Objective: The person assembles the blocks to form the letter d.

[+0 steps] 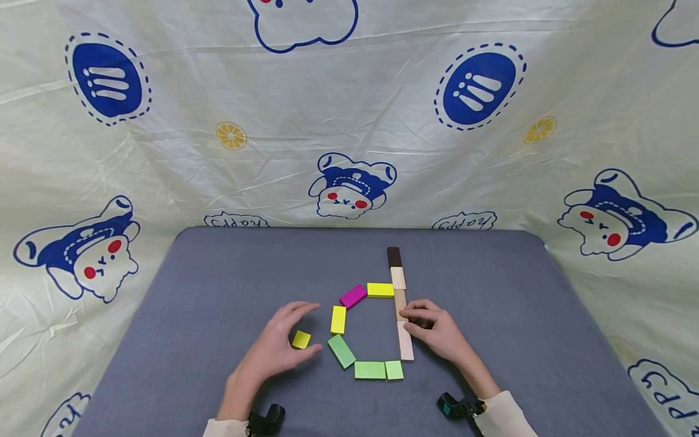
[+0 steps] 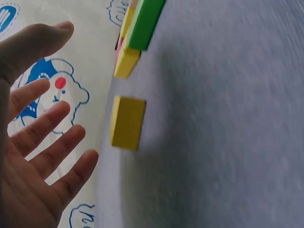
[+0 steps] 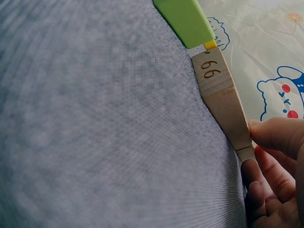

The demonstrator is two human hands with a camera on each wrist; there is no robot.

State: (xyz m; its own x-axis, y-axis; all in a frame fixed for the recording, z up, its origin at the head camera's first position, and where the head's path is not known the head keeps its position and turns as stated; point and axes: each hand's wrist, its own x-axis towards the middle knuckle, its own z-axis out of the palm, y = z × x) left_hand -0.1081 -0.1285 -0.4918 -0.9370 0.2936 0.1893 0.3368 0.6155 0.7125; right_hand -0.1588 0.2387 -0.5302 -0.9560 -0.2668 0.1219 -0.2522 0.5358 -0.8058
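My left hand (image 1: 271, 345) hovers at the left with fingers spread and holds nothing. Between its thumb and fingers, on the cloth, sits a small yellow block (image 2: 127, 123), apart from the hand. My right hand (image 1: 441, 332) touches the right side of a straight column of wooden blocks with thumb and fingertips. One pale wooden block (image 3: 219, 90) there bears the number 66. At the column's far end is a dark brown block (image 1: 394, 257). A curve of yellow, magenta (image 1: 353, 296) and green blocks (image 1: 369, 370) bows out to the left of the column.
Grey cloth (image 1: 229, 261) covers the table. Behind and beside it hangs a pale printed sheet (image 1: 382, 121) with cartoon bears. A small green block (image 1: 394, 370) lies near the column's near end. Black wrist cameras (image 1: 266, 420) are worn on both arms.
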